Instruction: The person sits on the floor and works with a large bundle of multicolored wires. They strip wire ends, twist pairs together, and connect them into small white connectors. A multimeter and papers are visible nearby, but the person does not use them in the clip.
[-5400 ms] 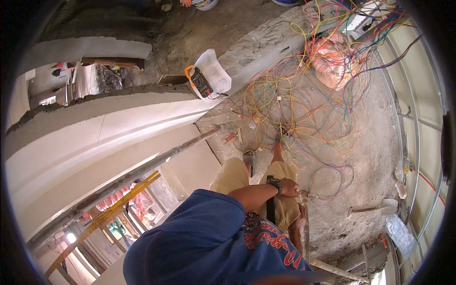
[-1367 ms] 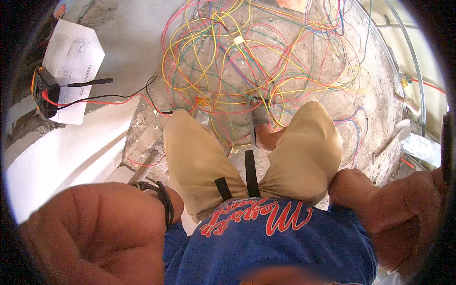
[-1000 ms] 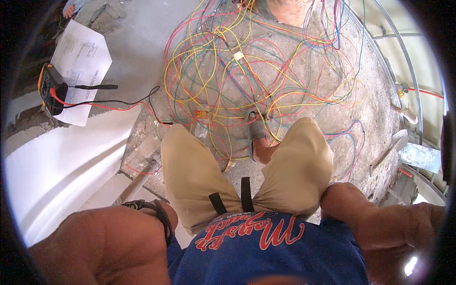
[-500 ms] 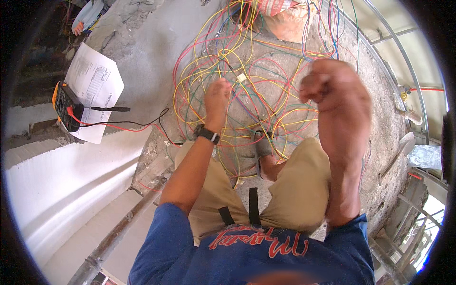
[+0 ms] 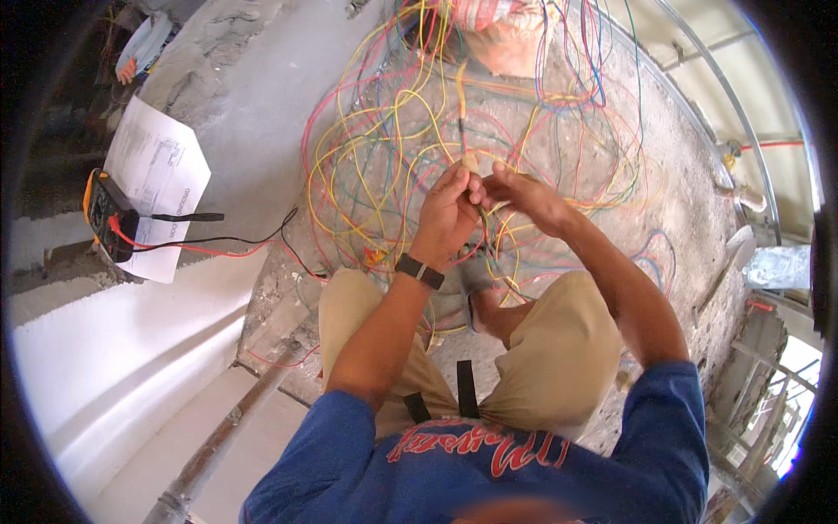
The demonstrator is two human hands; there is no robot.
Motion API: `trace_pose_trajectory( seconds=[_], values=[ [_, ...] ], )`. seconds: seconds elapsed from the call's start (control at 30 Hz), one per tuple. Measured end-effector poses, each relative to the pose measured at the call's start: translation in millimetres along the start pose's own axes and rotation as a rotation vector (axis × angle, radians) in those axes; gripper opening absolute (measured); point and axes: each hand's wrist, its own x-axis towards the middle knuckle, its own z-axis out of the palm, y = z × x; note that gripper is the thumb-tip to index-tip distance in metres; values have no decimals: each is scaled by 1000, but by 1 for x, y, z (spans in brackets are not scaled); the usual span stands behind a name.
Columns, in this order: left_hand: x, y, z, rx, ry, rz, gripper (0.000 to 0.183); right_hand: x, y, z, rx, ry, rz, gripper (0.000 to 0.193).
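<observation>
My left hand (image 5: 448,214) is closed around a bundle of electrical wires (image 5: 462,122), whose upper stretch stands up beyond the fingers with yellow and dark parts. A small pale tag or piece of tape (image 5: 470,163) sits on the bundle just above my fingertips. My right hand (image 5: 534,203) meets it from the right, fingers curled in against the bundle; what they pinch is hidden. Below my hands the wires run down between my knees. Around them, loose loops of yellow, red, green and blue wire (image 5: 384,170) spread over the rough concrete floor.
A multimeter (image 5: 111,216) with red and black leads rests at the left beside a printed sheet (image 5: 161,170). A sack (image 5: 502,39) stands at the far side among wires. At the right lie a trowel-like tool (image 5: 740,251) and a clear plastic package (image 5: 779,266). A metal pipe (image 5: 214,432) runs at lower left.
My hands were apart, the right one raised and blurred. Now they have come together on the wire bundle, which rises between them. The view has shifted slightly.
</observation>
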Motion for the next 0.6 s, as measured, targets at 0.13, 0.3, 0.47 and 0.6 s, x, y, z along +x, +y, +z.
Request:
trace_pose_trajectory(
  seconds=[0.13,0.3,0.47,0.6],
  values=[
    [-22,24,5,-277,-276,-141,22,14,50,27,584,-523,62,73],
    [-29,47,-8,-268,-533,-206,31,14,46,34,414,-545,7,45],
    [-25,53,-5,-262,-635,-217,31,1,13,38,78,-537,46,43],
    [-25,59,-5,-323,-634,-272,29,0,-6,48,-118,-493,21,41]
  ],
)
